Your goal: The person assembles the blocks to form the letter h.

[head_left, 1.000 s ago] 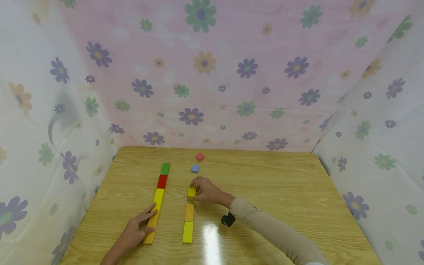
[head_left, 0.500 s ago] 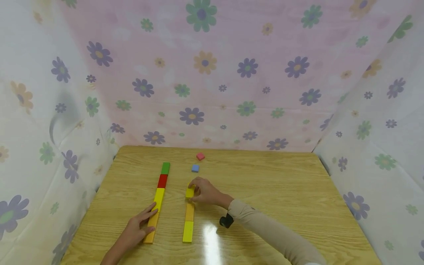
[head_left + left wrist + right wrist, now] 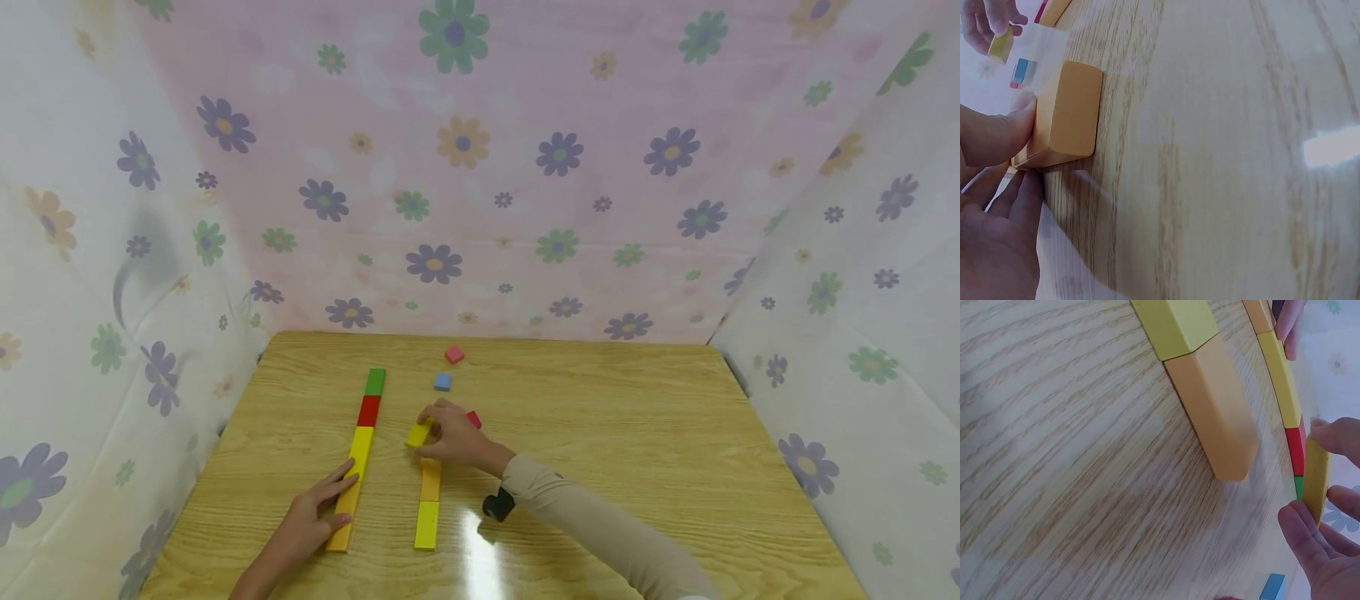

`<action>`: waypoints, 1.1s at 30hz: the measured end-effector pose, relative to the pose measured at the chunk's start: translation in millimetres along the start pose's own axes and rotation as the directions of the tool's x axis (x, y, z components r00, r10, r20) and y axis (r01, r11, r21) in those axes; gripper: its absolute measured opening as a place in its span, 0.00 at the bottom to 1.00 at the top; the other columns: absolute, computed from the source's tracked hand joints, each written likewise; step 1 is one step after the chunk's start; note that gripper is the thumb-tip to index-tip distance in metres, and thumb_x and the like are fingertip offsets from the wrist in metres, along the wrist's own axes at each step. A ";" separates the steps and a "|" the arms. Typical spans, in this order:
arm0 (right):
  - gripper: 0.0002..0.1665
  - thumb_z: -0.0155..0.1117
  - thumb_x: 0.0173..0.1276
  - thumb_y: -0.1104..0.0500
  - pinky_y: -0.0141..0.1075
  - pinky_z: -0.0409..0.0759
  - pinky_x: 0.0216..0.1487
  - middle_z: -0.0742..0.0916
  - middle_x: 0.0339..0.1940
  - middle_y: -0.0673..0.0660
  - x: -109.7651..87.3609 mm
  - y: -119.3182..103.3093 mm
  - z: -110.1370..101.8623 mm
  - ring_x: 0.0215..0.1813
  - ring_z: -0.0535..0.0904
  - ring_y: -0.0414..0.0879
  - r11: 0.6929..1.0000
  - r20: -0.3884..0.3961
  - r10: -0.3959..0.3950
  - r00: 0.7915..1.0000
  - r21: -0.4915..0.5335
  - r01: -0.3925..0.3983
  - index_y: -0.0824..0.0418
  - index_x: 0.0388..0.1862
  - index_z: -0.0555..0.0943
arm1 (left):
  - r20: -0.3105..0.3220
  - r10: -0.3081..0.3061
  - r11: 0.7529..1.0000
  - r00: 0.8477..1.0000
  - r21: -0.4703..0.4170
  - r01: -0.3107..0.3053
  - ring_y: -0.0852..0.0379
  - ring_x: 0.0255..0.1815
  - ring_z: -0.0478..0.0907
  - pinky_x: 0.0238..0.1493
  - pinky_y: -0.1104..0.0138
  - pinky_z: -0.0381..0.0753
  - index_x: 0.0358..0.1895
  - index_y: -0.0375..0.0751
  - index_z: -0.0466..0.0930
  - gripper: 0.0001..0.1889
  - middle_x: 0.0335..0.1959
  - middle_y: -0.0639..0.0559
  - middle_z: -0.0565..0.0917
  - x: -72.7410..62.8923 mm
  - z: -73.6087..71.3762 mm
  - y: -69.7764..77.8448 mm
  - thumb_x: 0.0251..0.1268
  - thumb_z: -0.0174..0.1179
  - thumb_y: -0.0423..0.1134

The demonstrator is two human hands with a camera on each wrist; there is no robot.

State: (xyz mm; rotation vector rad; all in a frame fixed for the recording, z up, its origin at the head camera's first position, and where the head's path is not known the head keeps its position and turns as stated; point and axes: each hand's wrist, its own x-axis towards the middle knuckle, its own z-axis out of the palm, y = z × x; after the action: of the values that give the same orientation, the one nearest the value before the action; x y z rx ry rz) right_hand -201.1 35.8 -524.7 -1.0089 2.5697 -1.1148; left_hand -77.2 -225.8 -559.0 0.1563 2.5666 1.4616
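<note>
My left hand [image 3: 303, 521] rests at the near end of a straight row of blocks. Its fingers touch the row's yellow block [image 3: 362, 446] and orange block [image 3: 345, 507]; in the left wrist view the thumb lies on the orange block. Beyond these come a red block [image 3: 368, 411] and a green block [image 3: 375, 382]. My right hand [image 3: 459, 437] pinches another yellow block [image 3: 1317, 478] between thumb and fingers, tilted, over the gap between the rows. Close below that hand, a second row has an orange block [image 3: 431, 481] touching a yellow block [image 3: 426, 525].
Farther back on the wooden table [image 3: 600, 408] lie a small blue block [image 3: 442, 382] and a pink block [image 3: 454, 355]. A red block [image 3: 473, 419] shows partly behind my right hand. Flowered cloth [image 3: 510, 225] encloses the table's back and sides.
My right hand has moved left with the yellow block and turned it from in line with the second row to a slant. The red block behind has come into view. My left hand stays put.
</note>
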 end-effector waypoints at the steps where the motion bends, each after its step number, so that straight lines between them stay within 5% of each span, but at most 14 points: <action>1: 0.21 0.75 0.54 0.56 0.24 0.75 0.36 0.76 0.37 0.52 0.9 -0.2 1.3 0.36 0.75 0.42 1.000 -0.008 0.001 1.000 -0.006 -0.001 0.62 0.44 0.79 | 0.000 0.000 1.000 1.000 0.002 0.000 0.47 0.71 0.56 0.62 0.58 0.67 0.63 0.34 0.72 0.30 0.72 0.48 0.61 0.2 0.0 -0.1 0.52 0.65 0.22; 18: 0.22 0.76 0.52 0.52 0.23 0.70 0.28 0.74 0.32 0.54 13.3 -13.9 20.4 0.29 0.67 0.37 0.994 -0.141 0.087 0.986 -0.053 -0.095 0.61 0.40 0.79 | 0.000 -0.008 1.000 1.000 0.006 0.008 0.47 0.70 0.57 0.61 0.58 0.69 0.63 0.35 0.73 0.30 0.72 0.48 0.62 2.7 1.1 -2.8 0.52 0.65 0.22; 25: 0.23 0.75 0.54 0.51 0.25 0.68 0.31 0.75 0.34 0.54 25.8 -19.5 33.6 0.33 0.66 0.40 0.984 -0.156 0.173 0.972 -0.024 -0.179 0.63 0.41 0.79 | -0.001 -0.056 0.998 0.998 0.014 0.056 0.50 0.70 0.58 0.63 0.57 0.67 0.63 0.39 0.73 0.31 0.71 0.54 0.62 1.7 1.0 -3.8 0.52 0.65 0.23; 33: 0.23 0.74 0.55 0.51 0.26 0.69 0.29 0.73 0.31 0.53 37.6 -24.3 45.7 0.30 0.67 0.41 0.973 -0.157 0.225 0.962 -0.014 -0.230 0.66 0.40 0.78 | -0.003 -0.020 1.000 1.000 0.019 0.020 0.48 0.70 0.58 0.63 0.55 0.67 0.63 0.38 0.74 0.30 0.71 0.51 0.62 1.8 0.2 -2.2 0.52 0.65 0.24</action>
State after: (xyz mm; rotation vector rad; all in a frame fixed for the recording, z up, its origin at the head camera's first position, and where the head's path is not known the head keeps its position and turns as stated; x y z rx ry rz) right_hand -199.0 -27.1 -535.9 -0.6331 2.7461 -1.1326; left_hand -78.9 -226.4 -561.2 0.1310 2.5777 1.4322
